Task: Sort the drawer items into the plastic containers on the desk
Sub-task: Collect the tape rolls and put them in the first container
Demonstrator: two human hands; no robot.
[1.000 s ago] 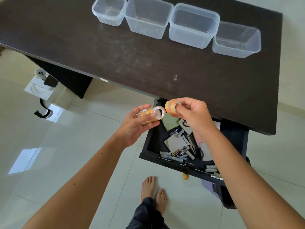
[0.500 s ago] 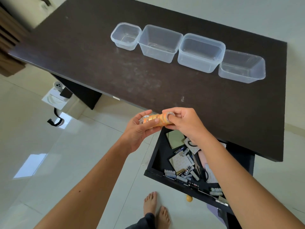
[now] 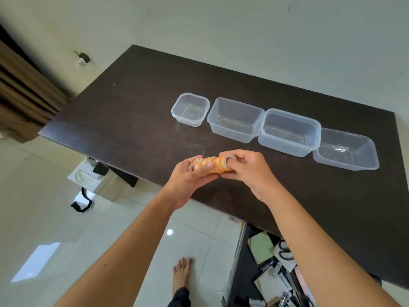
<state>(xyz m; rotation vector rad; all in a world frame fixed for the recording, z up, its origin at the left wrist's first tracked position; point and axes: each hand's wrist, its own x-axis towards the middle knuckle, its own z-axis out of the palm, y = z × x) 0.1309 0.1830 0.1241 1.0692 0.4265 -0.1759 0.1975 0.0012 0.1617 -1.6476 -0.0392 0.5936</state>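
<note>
Several orange tape rolls (image 3: 214, 165) are pressed together into one row between my hands, above the desk's near edge. My left hand (image 3: 190, 178) grips the row's left end with the thumb on top. My right hand (image 3: 247, 171) grips the right end, fingers curled round it. Four clear plastic containers stand in a line on the dark desk (image 3: 124, 120): a small square one (image 3: 190, 109), two deeper tubs (image 3: 235, 119) (image 3: 290, 132), and a shallow tray (image 3: 346, 149). The open drawer (image 3: 241, 273) at the lower right holds a green pad (image 3: 261, 247), batteries and papers.
A brown curtain (image 3: 24, 94) hangs at the left. A white device with a black cable (image 3: 88, 173) sits on the tiled floor under the desk's left end. My bare foot (image 3: 182, 273) stands beside the drawer.
The two separate groups of tape rolls have been pushed together into one row. Both hands have lifted from over the drawer to above the desk's edge, and the view has tilted up.
</note>
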